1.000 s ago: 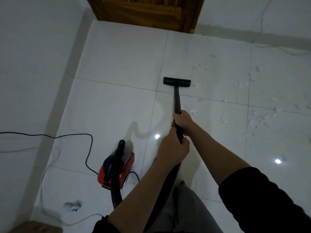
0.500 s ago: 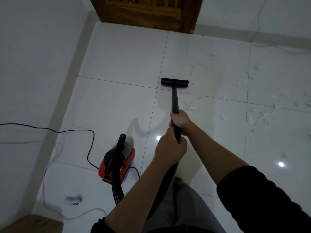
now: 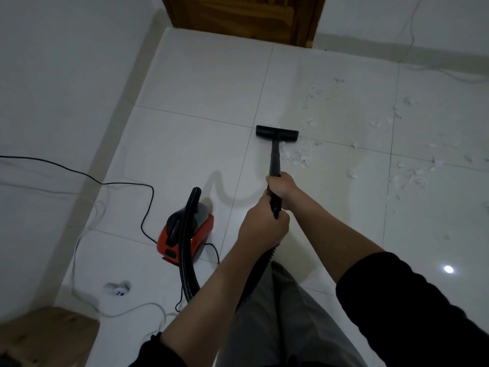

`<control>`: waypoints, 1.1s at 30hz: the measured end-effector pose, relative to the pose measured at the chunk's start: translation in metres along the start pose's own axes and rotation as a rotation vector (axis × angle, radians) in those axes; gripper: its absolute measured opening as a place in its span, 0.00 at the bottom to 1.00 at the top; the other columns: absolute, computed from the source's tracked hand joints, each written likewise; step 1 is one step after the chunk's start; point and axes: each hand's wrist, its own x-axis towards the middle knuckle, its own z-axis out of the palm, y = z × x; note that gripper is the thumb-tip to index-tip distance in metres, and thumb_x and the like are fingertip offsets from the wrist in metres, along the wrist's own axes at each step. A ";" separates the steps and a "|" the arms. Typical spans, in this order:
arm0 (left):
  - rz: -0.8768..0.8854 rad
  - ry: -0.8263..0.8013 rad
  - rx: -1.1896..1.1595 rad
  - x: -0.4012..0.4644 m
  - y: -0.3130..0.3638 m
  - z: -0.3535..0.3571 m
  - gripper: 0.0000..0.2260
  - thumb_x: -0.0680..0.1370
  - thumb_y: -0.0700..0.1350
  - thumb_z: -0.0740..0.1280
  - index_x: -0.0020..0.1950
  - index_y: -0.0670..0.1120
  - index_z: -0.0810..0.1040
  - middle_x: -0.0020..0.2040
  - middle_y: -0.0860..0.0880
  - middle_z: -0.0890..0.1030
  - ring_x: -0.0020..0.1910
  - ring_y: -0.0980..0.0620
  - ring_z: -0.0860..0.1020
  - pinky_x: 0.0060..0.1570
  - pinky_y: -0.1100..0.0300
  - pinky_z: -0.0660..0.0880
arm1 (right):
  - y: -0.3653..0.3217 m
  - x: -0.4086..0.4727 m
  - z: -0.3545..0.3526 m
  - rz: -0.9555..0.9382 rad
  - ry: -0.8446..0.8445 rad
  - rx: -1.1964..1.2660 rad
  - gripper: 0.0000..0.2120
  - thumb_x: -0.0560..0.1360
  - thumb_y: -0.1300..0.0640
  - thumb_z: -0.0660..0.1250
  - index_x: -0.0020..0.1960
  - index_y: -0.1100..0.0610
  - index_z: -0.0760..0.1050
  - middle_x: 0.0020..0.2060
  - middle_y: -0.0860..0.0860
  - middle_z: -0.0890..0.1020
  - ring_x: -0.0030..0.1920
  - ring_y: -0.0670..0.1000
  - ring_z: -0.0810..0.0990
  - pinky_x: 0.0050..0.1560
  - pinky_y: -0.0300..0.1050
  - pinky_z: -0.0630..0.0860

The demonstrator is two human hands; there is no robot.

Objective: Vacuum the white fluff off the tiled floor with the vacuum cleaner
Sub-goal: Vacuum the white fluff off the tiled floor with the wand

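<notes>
No writing is readable. Both hands grip the black wand (image 3: pixel 275 157) — right hand (image 3: pixel 281 187) farther, left hand (image 3: pixel 263 223) nearer; its nozzle (image 3: pixel 277 133) rests on glossy white tiles (image 3: pixel 185 154), white fluff (image 3: pixel 296 156) just right — red vacuum cleaner (image 3: pixel 185 234) near left

Glossy white floor tiles (image 3: pixel 190 154) meet plain white walls (image 3: pixel 53 75) and a wooden door (image 3: pixel 238 17) (dim light).

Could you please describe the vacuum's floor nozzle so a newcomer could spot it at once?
Start at the wooden door and come down the tiled floor. The floor nozzle lies flat on a grout line, left of the white fluff. It alone is a black crossbar ending the wand.
</notes>
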 end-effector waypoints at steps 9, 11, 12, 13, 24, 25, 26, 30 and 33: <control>-0.052 0.000 -0.008 -0.045 -0.029 0.014 0.14 0.77 0.44 0.60 0.62 0.45 0.71 0.38 0.51 0.76 0.37 0.49 0.79 0.45 0.47 0.81 | 0.045 -0.031 0.008 0.017 -0.010 0.029 0.18 0.82 0.63 0.58 0.71 0.63 0.63 0.35 0.57 0.72 0.28 0.51 0.72 0.20 0.36 0.72; -0.055 -0.002 -0.001 -0.053 -0.037 0.014 0.13 0.77 0.45 0.60 0.60 0.45 0.72 0.38 0.50 0.76 0.39 0.48 0.79 0.46 0.46 0.81 | 0.053 -0.036 0.013 0.020 -0.012 0.035 0.18 0.82 0.62 0.58 0.71 0.63 0.62 0.35 0.57 0.72 0.28 0.51 0.72 0.22 0.39 0.73; -0.058 -0.001 0.001 -0.057 -0.041 0.014 0.13 0.77 0.45 0.60 0.60 0.45 0.72 0.38 0.50 0.76 0.39 0.48 0.80 0.46 0.46 0.81 | 0.057 -0.038 0.016 0.019 -0.010 0.035 0.18 0.82 0.62 0.58 0.71 0.63 0.62 0.35 0.56 0.71 0.28 0.51 0.72 0.24 0.40 0.73; -0.060 -0.003 0.004 -0.061 -0.045 0.014 0.12 0.77 0.45 0.60 0.60 0.45 0.72 0.38 0.50 0.76 0.39 0.48 0.80 0.46 0.46 0.81 | 0.062 -0.040 0.019 0.018 -0.006 0.033 0.18 0.82 0.62 0.58 0.71 0.63 0.63 0.35 0.56 0.71 0.28 0.51 0.72 0.24 0.41 0.73; -0.034 -0.046 -0.022 -0.113 -0.092 0.000 0.14 0.78 0.44 0.60 0.62 0.44 0.70 0.41 0.49 0.76 0.40 0.48 0.80 0.48 0.49 0.81 | 0.108 -0.081 0.052 0.006 0.021 -0.016 0.17 0.82 0.62 0.58 0.70 0.63 0.64 0.35 0.57 0.73 0.29 0.52 0.73 0.26 0.43 0.73; -0.030 -0.048 -0.022 -0.117 -0.096 0.000 0.14 0.78 0.44 0.60 0.63 0.44 0.70 0.40 0.50 0.76 0.39 0.48 0.79 0.47 0.49 0.81 | 0.112 -0.085 0.054 0.004 0.022 -0.015 0.17 0.82 0.62 0.58 0.70 0.63 0.64 0.35 0.57 0.72 0.29 0.52 0.73 0.26 0.43 0.73; -0.028 -0.049 -0.021 -0.121 -0.100 0.000 0.14 0.78 0.44 0.60 0.63 0.44 0.70 0.39 0.50 0.75 0.38 0.49 0.78 0.47 0.49 0.81 | 0.116 -0.088 0.056 0.003 0.023 -0.013 0.17 0.81 0.62 0.58 0.70 0.63 0.64 0.35 0.57 0.72 0.29 0.52 0.73 0.26 0.43 0.73; -0.015 -0.060 -0.028 -0.135 -0.115 -0.002 0.16 0.78 0.45 0.60 0.65 0.45 0.69 0.40 0.51 0.75 0.39 0.50 0.78 0.48 0.49 0.81 | 0.129 -0.100 0.064 0.006 0.027 -0.011 0.17 0.82 0.62 0.58 0.69 0.63 0.64 0.34 0.57 0.72 0.28 0.52 0.73 0.24 0.42 0.73; -0.012 -0.072 -0.030 -0.146 -0.125 -0.003 0.17 0.78 0.46 0.60 0.66 0.46 0.69 0.44 0.48 0.77 0.45 0.46 0.81 0.50 0.47 0.81 | 0.138 -0.108 0.070 0.007 0.031 -0.006 0.16 0.82 0.62 0.58 0.68 0.63 0.65 0.35 0.57 0.72 0.29 0.52 0.73 0.24 0.42 0.74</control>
